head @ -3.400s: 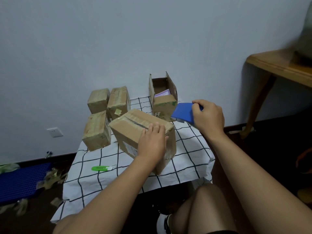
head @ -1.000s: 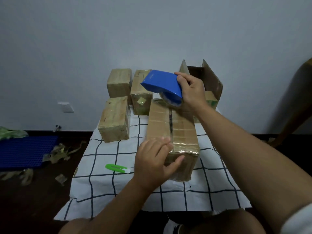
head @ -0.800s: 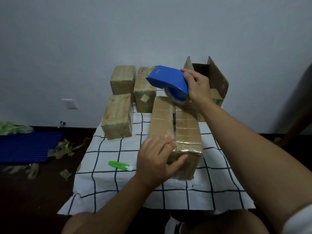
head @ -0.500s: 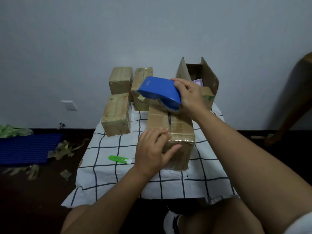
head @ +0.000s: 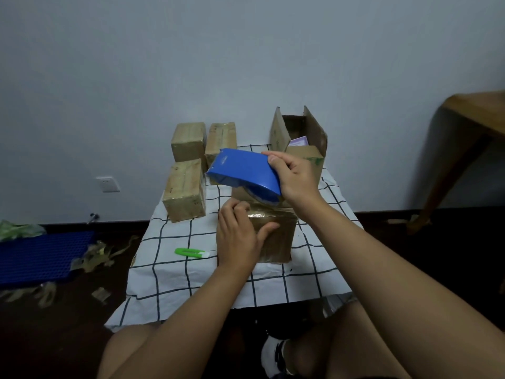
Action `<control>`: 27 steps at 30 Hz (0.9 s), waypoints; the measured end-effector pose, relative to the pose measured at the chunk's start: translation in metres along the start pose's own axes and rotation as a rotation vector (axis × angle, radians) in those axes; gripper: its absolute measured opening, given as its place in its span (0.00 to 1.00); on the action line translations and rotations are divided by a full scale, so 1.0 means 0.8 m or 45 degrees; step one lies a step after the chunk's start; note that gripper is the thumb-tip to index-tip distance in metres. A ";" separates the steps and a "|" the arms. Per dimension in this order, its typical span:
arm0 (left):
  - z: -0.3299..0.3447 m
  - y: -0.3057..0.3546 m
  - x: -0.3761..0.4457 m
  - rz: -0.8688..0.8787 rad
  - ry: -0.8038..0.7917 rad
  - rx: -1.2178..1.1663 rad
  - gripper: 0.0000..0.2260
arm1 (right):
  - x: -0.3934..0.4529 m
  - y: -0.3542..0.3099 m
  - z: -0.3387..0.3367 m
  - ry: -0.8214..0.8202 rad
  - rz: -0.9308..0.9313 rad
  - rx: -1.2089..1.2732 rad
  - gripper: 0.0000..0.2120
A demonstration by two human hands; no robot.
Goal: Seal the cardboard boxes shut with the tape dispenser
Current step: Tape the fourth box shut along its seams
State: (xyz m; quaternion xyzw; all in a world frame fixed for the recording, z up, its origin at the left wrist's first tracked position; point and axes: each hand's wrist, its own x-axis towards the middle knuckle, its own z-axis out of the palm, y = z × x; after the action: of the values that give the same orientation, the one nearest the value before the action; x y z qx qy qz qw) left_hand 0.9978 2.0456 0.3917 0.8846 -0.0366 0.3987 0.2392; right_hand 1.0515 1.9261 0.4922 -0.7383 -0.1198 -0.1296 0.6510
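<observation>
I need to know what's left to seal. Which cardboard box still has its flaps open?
The brown cardboard box at the table's far right corner: its flaps stand upright and a purple item shows inside. The other boxes are closed.

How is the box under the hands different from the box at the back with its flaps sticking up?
The near box is closed with shiny tape on top; the back box stands open, something pale inside. The left hand holds the near box; nothing touches the back box. Both are brown cardboard on the checked cloth.
</observation>
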 end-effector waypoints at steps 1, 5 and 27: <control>-0.001 -0.001 0.001 -0.006 -0.003 0.020 0.30 | -0.004 -0.002 -0.001 0.008 0.004 0.023 0.09; -0.006 -0.005 0.008 0.037 -0.056 0.163 0.27 | -0.014 -0.007 -0.009 0.126 0.051 0.143 0.10; -0.029 -0.016 0.049 0.372 -0.422 -0.079 0.12 | -0.025 0.012 -0.060 0.521 0.242 0.389 0.11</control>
State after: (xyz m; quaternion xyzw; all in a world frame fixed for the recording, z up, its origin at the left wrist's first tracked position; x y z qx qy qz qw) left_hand 1.0118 2.0726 0.4278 0.9155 -0.2155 0.2770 0.1966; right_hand 1.0340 1.8773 0.4820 -0.5979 0.0658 -0.1949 0.7747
